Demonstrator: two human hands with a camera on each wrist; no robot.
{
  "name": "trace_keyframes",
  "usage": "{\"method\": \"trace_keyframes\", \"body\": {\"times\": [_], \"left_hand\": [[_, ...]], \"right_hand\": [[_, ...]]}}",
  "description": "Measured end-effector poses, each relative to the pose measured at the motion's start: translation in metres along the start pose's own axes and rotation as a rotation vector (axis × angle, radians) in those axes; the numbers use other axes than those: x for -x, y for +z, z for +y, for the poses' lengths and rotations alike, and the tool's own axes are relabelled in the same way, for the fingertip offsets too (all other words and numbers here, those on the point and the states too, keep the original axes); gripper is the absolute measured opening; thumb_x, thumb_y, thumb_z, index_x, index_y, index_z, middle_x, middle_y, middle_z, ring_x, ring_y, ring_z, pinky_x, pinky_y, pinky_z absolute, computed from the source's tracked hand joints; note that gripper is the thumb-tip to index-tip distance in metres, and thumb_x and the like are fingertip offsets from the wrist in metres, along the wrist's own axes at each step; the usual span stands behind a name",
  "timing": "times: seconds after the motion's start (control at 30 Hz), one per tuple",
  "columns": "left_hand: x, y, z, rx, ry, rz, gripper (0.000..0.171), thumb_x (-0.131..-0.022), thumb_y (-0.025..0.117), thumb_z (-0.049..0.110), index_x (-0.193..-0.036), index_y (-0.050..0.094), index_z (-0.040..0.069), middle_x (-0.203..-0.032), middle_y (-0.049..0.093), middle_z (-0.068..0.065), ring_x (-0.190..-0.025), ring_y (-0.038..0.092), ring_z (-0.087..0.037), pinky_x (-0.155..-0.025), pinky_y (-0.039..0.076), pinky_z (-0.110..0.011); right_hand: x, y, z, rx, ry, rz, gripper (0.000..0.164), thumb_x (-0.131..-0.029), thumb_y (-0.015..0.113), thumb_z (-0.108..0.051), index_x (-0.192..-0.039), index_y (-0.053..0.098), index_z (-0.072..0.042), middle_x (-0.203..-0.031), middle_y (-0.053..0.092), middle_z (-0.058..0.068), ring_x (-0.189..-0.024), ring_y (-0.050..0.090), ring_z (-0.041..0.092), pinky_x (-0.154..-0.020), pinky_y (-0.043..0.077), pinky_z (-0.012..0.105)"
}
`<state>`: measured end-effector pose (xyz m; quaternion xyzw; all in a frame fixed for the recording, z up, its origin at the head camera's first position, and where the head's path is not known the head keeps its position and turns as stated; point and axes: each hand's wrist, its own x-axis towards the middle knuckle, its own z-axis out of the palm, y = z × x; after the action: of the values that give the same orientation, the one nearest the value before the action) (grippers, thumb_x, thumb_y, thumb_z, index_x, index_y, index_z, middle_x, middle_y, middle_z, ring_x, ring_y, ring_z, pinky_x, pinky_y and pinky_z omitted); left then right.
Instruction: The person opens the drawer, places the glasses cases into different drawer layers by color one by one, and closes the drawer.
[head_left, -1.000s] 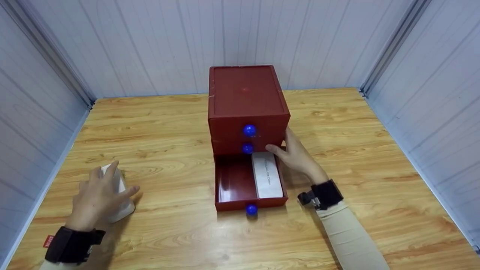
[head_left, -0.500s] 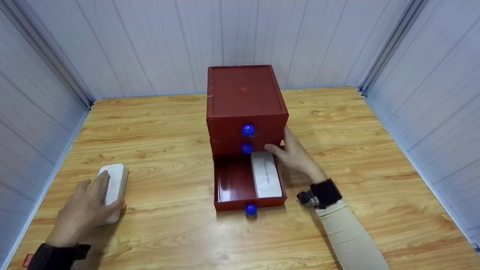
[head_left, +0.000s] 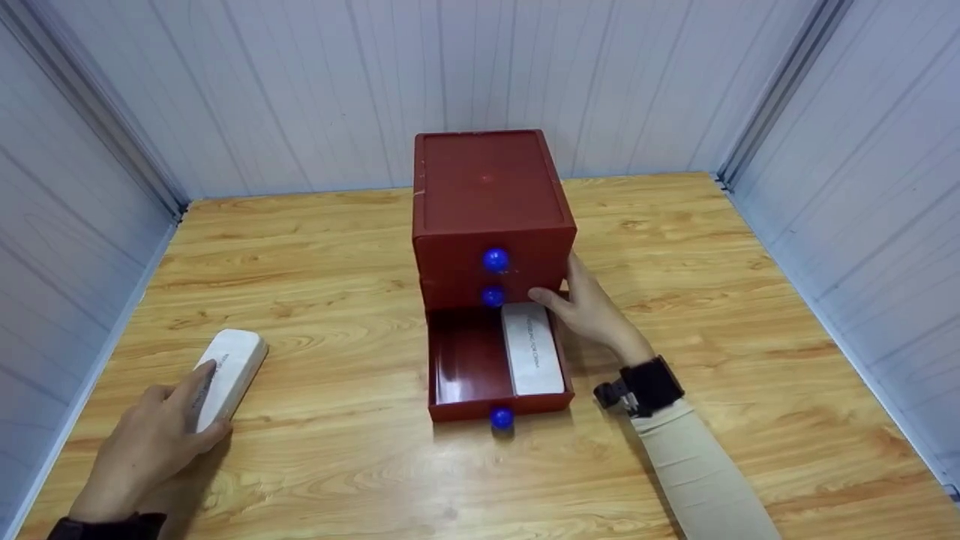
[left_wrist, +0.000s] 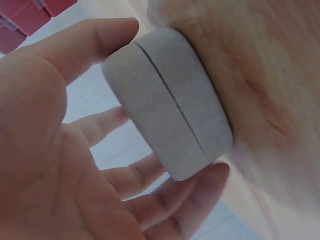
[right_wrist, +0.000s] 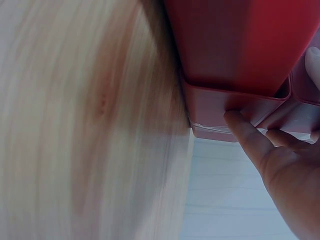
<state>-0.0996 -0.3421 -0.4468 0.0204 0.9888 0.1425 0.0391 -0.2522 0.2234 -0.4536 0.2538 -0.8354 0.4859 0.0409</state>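
Note:
At the left of the table, my left hand [head_left: 146,442] holds a white oblong case [head_left: 234,358] with rounded edges and small lettering on top. Its thumb lies along one side and its fingers along the other, and a seam runs across the end of the case [left_wrist: 167,105] in the left wrist view. My right hand [head_left: 600,315] rests against the right side of a dark red drawer cabinet [head_left: 491,184], thumb on the front and fingers extended along the side [right_wrist: 210,105]. The cabinet's bottom drawer [head_left: 469,367] is pulled out and contains another white lettered case [head_left: 533,351] at its right side.
Blue ball knobs [head_left: 496,260] mark the cabinet's drawers; the upper two are closed. The open drawer's knob [head_left: 502,418] juts toward the near table edge. Pale panel walls [head_left: 300,90] enclose the wooden table [head_left: 337,480] at the back and sides.
My left hand has shifted down and left over the case, and its fingers now lie along both sides. The case has turned, its far end swinging right. The right hand keeps its place.

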Motion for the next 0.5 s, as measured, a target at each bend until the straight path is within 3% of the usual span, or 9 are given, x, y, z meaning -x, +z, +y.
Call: {"method": "trace_keyframes", "body": {"times": [0.33, 0.5], "left_hand": [[-0.0002, 0.0025, -0.0036, -0.017, 0.023, 0.04, 0.086, -0.094, 0.079, 0.032, -0.162, 0.037, 0.002, -0.116, 0.055, -0.044, -0.086, 0.061, -0.045, -0.061, 0.052, -0.057], [-0.0009, 0.0045, 0.0005, -0.031, 0.076, 0.093, 0.079, -0.095, 0.078, 0.036, -0.158, 0.045, 0.002, -0.112, 0.059, -0.041, -0.082, 0.062, -0.043, -0.06, 0.051, -0.056]], "right_hand": [[-0.001, 0.0002, -0.001, 0.001, 0.004, -0.006, 0.084, -0.103, 0.071, -0.025, -0.169, 0.02, -0.011, -0.158, 0.046, 0.015, -0.139, 0.053, 0.03, -0.112, 0.05, 0.047], [-0.0006, 0.0005, -0.0008, -0.033, 0.012, -0.012, 0.083, -0.104, 0.071, -0.023, -0.168, 0.02, -0.012, -0.159, 0.043, 0.015, -0.14, 0.052, 0.032, -0.11, 0.052, 0.05]]}}
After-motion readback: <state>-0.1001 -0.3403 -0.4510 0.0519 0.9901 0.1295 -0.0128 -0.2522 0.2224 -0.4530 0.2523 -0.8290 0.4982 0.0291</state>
